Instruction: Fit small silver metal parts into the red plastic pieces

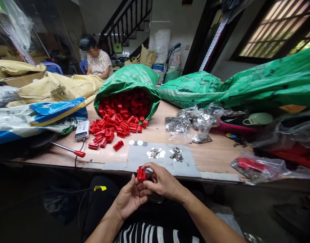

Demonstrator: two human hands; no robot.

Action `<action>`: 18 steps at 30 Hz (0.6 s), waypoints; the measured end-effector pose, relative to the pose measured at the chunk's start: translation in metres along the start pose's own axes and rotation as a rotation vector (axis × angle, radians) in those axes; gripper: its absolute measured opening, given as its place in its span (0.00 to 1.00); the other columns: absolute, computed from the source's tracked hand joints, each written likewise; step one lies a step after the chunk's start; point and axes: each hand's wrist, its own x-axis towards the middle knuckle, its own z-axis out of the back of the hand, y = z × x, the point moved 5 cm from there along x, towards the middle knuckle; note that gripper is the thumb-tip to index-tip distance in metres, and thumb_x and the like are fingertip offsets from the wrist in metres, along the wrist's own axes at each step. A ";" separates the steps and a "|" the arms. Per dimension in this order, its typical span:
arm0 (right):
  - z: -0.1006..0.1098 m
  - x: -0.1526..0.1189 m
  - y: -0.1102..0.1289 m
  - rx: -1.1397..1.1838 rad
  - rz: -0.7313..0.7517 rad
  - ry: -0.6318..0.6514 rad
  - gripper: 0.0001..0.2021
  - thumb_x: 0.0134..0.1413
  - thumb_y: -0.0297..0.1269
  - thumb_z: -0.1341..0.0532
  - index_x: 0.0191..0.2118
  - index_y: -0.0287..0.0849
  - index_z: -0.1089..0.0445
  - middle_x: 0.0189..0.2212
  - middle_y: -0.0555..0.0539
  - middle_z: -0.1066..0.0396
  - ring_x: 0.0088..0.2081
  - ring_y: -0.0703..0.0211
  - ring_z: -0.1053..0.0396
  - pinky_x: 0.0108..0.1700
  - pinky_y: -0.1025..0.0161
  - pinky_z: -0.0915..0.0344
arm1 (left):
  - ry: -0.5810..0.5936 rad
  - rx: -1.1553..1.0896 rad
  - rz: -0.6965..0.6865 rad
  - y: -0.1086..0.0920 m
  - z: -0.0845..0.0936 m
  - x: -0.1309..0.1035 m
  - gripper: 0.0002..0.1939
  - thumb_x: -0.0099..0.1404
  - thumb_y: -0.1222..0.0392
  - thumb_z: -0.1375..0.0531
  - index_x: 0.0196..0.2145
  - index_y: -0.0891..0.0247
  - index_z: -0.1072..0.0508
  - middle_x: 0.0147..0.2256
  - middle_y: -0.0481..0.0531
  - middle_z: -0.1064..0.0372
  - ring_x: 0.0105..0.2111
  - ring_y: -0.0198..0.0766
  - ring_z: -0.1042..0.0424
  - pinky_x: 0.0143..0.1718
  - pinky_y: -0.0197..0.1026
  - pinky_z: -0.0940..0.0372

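Observation:
Just in front of the table's near edge, I hold a small red plastic part (pixel 141 174) between both hands. My right hand (pixel 166 181) pinches it from the right and above, index finger along its upper corner. My left hand (pixel 129 198) supports it from below and the left, thumb against its side and fingers curled underneath. Beyond the hands lies a grey mat (pixel 137 158) with a pile of small shiny metal pieces (pixel 156 153) and a second, darker metal pile (pixel 176 154). A heap of similar red parts (pixel 111 126) spills from a green sack (pixel 134 76).
A white power bank (pixel 82 130) with a cable and a red-tipped lever (pixel 79 153) are at left. Bags of metal pieces (pixel 178 125) lie right of the sack. More green sacks (pixel 195 87) line the back right. Another person (pixel 99 62) sits across the table.

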 end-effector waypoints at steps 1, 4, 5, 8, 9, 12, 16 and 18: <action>0.000 -0.006 0.001 0.020 0.018 0.013 0.18 0.47 0.27 0.39 0.46 0.46 0.34 0.39 0.51 0.31 0.34 0.61 0.34 0.40 0.64 0.37 | -0.028 -0.008 0.004 0.002 -0.001 0.001 0.18 0.67 0.50 0.43 0.43 0.69 0.25 0.38 0.59 0.23 0.36 0.39 0.24 0.34 0.36 0.32; 0.000 -0.020 0.001 0.099 0.048 0.066 0.19 0.47 0.26 0.39 0.47 0.46 0.33 0.41 0.50 0.30 0.39 0.58 0.32 0.43 0.64 0.36 | -0.095 -0.007 -0.019 0.008 -0.004 0.002 0.13 0.64 0.59 0.39 0.44 0.68 0.26 0.39 0.58 0.23 0.34 0.36 0.24 0.34 0.34 0.32; 0.000 -0.022 -0.003 0.127 0.030 0.091 0.21 0.47 0.27 0.38 0.49 0.47 0.34 0.41 0.50 0.29 0.38 0.58 0.32 0.40 0.65 0.36 | -0.103 0.002 -0.033 0.008 -0.006 0.002 0.13 0.62 0.61 0.37 0.45 0.68 0.27 0.40 0.58 0.23 0.33 0.35 0.24 0.34 0.34 0.32; 0.014 -0.025 -0.024 0.128 -0.069 0.058 0.23 0.51 0.35 0.36 0.54 0.48 0.36 0.39 0.50 0.28 0.32 0.60 0.31 0.33 0.66 0.36 | -0.097 0.059 -0.043 0.007 -0.012 0.000 0.17 0.60 0.64 0.36 0.48 0.66 0.29 0.40 0.58 0.24 0.34 0.37 0.23 0.33 0.34 0.32; 0.024 -0.024 -0.033 0.075 -0.101 -0.023 0.19 0.53 0.37 0.37 0.52 0.47 0.34 0.39 0.50 0.28 0.33 0.60 0.31 0.33 0.65 0.36 | -0.092 0.081 -0.042 0.006 -0.014 -0.001 0.19 0.60 0.65 0.36 0.50 0.65 0.30 0.40 0.58 0.24 0.35 0.38 0.23 0.34 0.34 0.32; 0.063 -0.024 -0.061 -0.265 -0.229 -0.361 0.05 0.58 0.35 0.42 0.40 0.44 0.30 0.37 0.48 0.28 0.38 0.56 0.30 0.41 0.62 0.36 | -0.084 0.133 -0.057 0.000 -0.018 -0.004 0.25 0.61 0.65 0.37 0.55 0.61 0.36 0.41 0.58 0.25 0.37 0.41 0.23 0.35 0.36 0.31; 0.083 -0.020 -0.083 -0.633 -0.417 -0.420 0.04 0.57 0.33 0.41 0.37 0.44 0.29 0.38 0.48 0.29 0.37 0.56 0.30 0.35 0.62 0.38 | -0.065 0.168 -0.087 -0.004 -0.023 -0.004 0.24 0.63 0.65 0.38 0.56 0.59 0.38 0.44 0.58 0.27 0.41 0.45 0.23 0.38 0.40 0.30; 0.084 -0.016 -0.084 -0.698 -0.433 -0.397 0.04 0.57 0.34 0.40 0.38 0.45 0.29 0.38 0.48 0.29 0.37 0.56 0.30 0.34 0.63 0.39 | -0.059 0.181 -0.102 -0.005 -0.026 -0.004 0.23 0.63 0.65 0.39 0.55 0.59 0.37 0.45 0.57 0.27 0.42 0.47 0.24 0.41 0.43 0.30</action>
